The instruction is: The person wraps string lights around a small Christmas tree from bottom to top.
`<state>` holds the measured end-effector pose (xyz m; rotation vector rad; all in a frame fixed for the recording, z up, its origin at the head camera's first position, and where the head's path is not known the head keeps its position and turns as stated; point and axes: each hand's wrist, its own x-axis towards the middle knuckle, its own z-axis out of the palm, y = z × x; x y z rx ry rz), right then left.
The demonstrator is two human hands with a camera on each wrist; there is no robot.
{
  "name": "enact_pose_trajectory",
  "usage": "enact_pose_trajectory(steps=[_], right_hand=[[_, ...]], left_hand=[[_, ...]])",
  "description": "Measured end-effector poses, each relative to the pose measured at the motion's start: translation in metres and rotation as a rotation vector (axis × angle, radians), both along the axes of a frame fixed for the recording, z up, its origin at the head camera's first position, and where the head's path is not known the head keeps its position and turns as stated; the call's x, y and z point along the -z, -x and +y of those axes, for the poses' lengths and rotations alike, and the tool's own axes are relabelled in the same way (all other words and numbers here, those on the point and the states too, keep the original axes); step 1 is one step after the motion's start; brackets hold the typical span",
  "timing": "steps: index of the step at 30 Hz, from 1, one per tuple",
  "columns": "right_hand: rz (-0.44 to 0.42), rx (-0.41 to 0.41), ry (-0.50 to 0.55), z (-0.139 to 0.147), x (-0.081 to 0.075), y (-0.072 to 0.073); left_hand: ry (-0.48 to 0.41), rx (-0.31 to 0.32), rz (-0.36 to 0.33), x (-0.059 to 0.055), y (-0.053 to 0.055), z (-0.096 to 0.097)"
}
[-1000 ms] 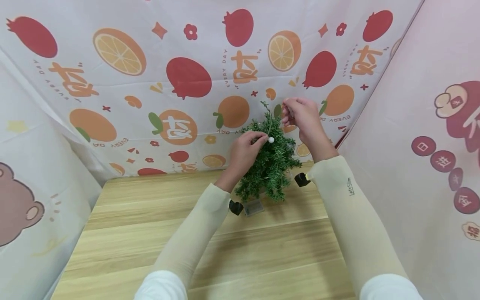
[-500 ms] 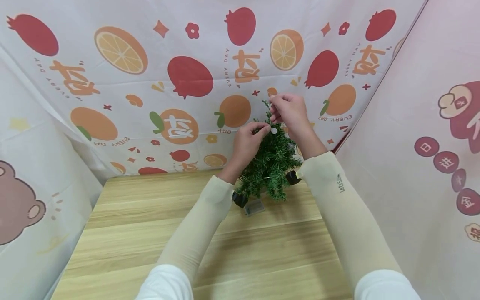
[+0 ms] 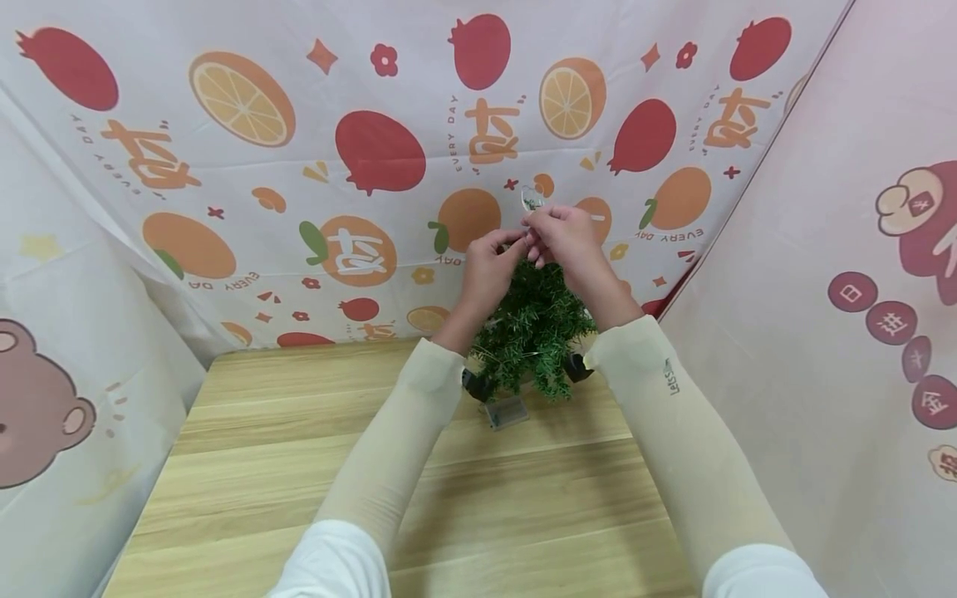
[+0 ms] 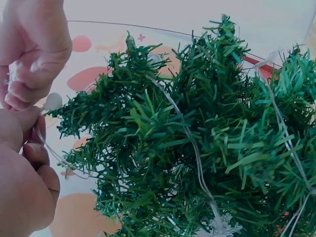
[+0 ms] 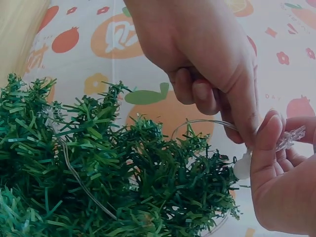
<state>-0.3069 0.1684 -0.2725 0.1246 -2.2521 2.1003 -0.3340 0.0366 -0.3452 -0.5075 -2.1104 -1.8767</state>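
A small artificial Christmas tree (image 3: 534, 332) stands at the back of the table, its upper tip behind both hands in the head view. My left hand (image 3: 489, 270) pinches the thin clear wire (image 4: 47, 143) of a string light beside the tip. Right against it, my right hand (image 3: 568, 245) pinches the same string light; a clear snowflake-like piece (image 5: 292, 138) pokes out between its thumb and fingers. Close by the fingertips sits a white ball (image 5: 242, 168) at the tree's tip. More wire (image 4: 182, 123) runs down over the branches, with another clear snowflake (image 4: 219, 226).
A grey see-through box (image 3: 507, 412) lies on the wooden table (image 3: 299, 465) in front of the tree. Behind the tree hangs a fruit-print cloth (image 3: 284, 191), and another printed cloth (image 3: 807, 399) closes the right side.
The right hand has moved left and slightly down to meet the left hand. The left hand has risen a little. The white ball, visible before, is now hidden in the head view.
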Motion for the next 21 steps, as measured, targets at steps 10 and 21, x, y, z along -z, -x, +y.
enact_pose_trajectory(steps=[10,21], right_hand=[[-0.065,-0.006,-0.046,0.000,0.011,-0.008],[-0.082,0.016,-0.051,0.012,0.025,-0.011]], left_hand=[[-0.029,0.014,-0.010,0.002,0.004,-0.005],[0.000,0.041,-0.034,0.005,0.002,-0.007]])
